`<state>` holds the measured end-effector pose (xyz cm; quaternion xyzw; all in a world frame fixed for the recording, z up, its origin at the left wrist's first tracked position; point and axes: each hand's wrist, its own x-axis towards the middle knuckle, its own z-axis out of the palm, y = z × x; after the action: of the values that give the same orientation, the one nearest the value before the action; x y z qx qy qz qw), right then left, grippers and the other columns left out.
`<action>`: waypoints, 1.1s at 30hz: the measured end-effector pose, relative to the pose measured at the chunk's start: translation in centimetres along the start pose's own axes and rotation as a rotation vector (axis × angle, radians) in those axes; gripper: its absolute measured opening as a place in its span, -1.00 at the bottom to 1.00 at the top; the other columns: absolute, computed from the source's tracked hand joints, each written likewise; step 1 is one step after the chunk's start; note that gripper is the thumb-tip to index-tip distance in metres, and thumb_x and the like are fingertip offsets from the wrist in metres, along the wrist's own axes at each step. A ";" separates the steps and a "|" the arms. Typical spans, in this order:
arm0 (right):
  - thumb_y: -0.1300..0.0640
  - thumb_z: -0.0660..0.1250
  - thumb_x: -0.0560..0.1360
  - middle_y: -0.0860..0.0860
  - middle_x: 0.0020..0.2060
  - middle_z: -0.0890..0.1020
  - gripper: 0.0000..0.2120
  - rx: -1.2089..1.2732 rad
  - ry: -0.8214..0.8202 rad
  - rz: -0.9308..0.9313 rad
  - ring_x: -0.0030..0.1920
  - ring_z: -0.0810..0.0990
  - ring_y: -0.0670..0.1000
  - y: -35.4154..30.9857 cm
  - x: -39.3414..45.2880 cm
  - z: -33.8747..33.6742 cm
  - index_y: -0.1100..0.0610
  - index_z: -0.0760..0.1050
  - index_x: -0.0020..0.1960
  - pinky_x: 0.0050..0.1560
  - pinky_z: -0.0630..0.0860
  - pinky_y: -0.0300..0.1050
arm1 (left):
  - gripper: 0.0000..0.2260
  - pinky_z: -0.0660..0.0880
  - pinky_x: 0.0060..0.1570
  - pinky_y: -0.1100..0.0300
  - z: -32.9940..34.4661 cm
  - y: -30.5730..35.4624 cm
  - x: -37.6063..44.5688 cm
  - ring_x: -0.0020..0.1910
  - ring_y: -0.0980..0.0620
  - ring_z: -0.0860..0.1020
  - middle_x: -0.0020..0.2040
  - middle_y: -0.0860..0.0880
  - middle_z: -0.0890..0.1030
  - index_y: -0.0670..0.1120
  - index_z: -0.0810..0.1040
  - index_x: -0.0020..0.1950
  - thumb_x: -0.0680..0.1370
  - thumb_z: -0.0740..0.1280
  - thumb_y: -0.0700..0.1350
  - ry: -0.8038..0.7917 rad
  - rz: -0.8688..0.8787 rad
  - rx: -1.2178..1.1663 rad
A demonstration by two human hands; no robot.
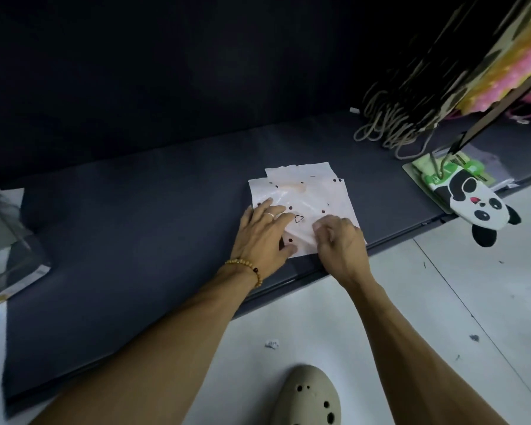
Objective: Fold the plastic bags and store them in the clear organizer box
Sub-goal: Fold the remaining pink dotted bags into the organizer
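The plastic bag [301,204] lay flat on the dark mat [135,240], near its front edge, stretching away from the person. The left hand [262,237] pressed it with straight fingers, while the right hand [339,240] pinched the near corner beside it, best placed, I'd say, to fold it away.

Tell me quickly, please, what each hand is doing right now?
Left hand: open, fingers flat, pressing on the plastic bag.
Right hand: fingers curled, pinching the bag's near edge.
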<state>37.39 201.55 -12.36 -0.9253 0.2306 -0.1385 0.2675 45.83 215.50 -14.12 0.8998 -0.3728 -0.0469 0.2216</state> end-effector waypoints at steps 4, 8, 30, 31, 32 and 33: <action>0.11 0.21 0.56 0.04 -0.28 0.59 -0.85 0.096 -0.177 -0.056 -0.26 0.54 0.06 -4.3 -0.3 0.2 0.05 0.46 -0.18 -0.27 0.43 -0.12 | -0.74 0.18 0.38 -0.06 -3.5 -1.8 -3.9 0.32 -0.06 0.40 0.15 0.00 0.58 0.01 0.60 0.16 0.48 0.37 -0.18 0.212 -0.023 -0.010; -0.05 0.26 0.52 0.07 -0.08 0.64 -0.73 -0.055 -0.204 -0.258 -0.06 0.54 0.11 -7.9 -2.8 1.9 0.14 0.55 0.02 -0.05 0.50 0.00 | -0.78 0.27 0.25 0.07 -6.4 -5.4 -8.4 0.18 -0.06 0.47 0.04 0.01 0.61 -0.03 0.65 0.04 0.47 0.33 -0.27 0.165 -0.040 0.088; 0.07 0.42 0.43 -0.07 -0.30 0.59 -0.89 0.268 -0.635 0.188 -0.26 0.56 -0.04 -15.0 -6.5 9.3 0.06 0.55 -0.25 -0.29 0.45 -0.25 | -0.64 0.48 0.02 0.11 -9.3 -13.7 -19.1 0.06 -0.04 0.52 0.13 0.05 0.56 0.08 0.35 0.16 0.43 0.39 -0.06 -0.037 -0.505 -0.274; 0.06 0.45 0.41 -0.12 -0.28 0.61 -0.91 0.324 -0.596 0.225 -0.23 0.58 -0.08 -14.9 -6.4 9.4 0.04 0.56 -0.21 -0.27 0.47 -0.27 | -0.76 0.49 0.03 0.06 -9.1 -13.9 -18.9 0.05 -0.12 0.55 0.10 -0.03 0.60 0.01 0.42 0.13 0.48 0.32 -0.13 0.013 -0.553 -0.257; 0.06 0.48 0.39 -0.17 -0.25 0.61 -0.90 0.370 -0.562 0.262 -0.21 0.58 -0.14 -14.8 -6.4 9.5 0.00 0.56 -0.19 -0.25 0.47 -0.30 | -0.83 0.49 0.04 0.04 -9.1 -14.0 -18.6 0.04 -0.15 0.56 0.06 -0.08 0.63 -0.03 0.49 0.11 0.52 0.27 -0.15 0.041 -0.600 -0.250; 0.06 0.49 0.39 -0.19 -0.26 0.61 -0.88 0.384 -0.531 0.293 -0.21 0.58 -0.17 -14.7 -6.4 9.5 -0.01 0.54 -0.20 -0.24 0.47 -0.31 | -0.86 0.49 0.04 0.04 -9.1 -14.3 -18.3 0.02 -0.16 0.56 0.03 -0.10 0.64 -0.05 0.54 0.08 0.54 0.26 -0.13 0.053 -0.642 -0.250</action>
<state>40.76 219.86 -12.83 -0.8189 0.2531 0.1059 0.5041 44.29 240.35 -13.63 0.9381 -0.0563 -0.1361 0.3135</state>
